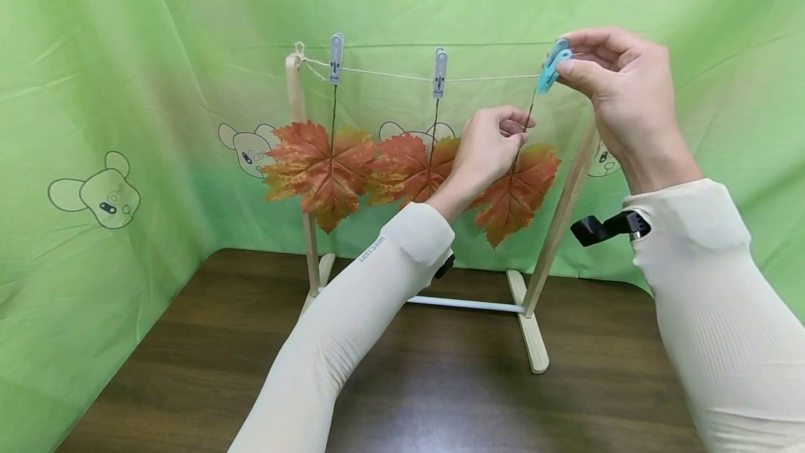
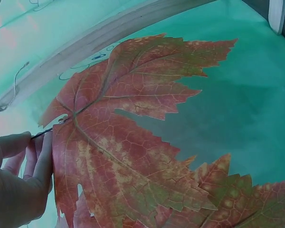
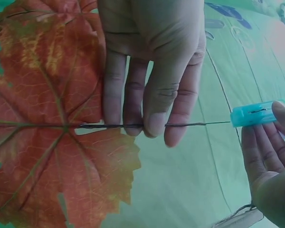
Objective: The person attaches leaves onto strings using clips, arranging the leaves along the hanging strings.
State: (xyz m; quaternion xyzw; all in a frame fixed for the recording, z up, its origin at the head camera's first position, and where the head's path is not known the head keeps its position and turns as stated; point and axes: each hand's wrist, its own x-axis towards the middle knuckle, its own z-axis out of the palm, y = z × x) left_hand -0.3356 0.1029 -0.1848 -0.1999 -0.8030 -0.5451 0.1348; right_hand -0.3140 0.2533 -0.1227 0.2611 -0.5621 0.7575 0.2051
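In the head view my right hand (image 1: 635, 93) pinches a turquoise clothespin (image 1: 550, 70) between thumb and fingers at the right part of a string (image 1: 390, 75). Below it, my left hand (image 1: 489, 144) pinches the thin dark stem (image 1: 531, 109) of an orange-red artificial maple leaf (image 1: 519, 196). The right wrist view has the stem's upper end running to the end of the clothespin (image 3: 251, 114), with the left thumb and fingers around its middle. Up close in the left wrist view, the leaf (image 2: 128, 128) spreads out beside the left fingertips.
Two more maple leaves (image 1: 331, 172) hang from grey clothespins (image 1: 336, 60) along the string, the middle one partly behind my left arm. A wooden frame (image 1: 562, 219) with a white crossbar (image 1: 468, 304) stands on the brown table (image 1: 440, 383). Green cloth (image 1: 157, 54) surrounds it.
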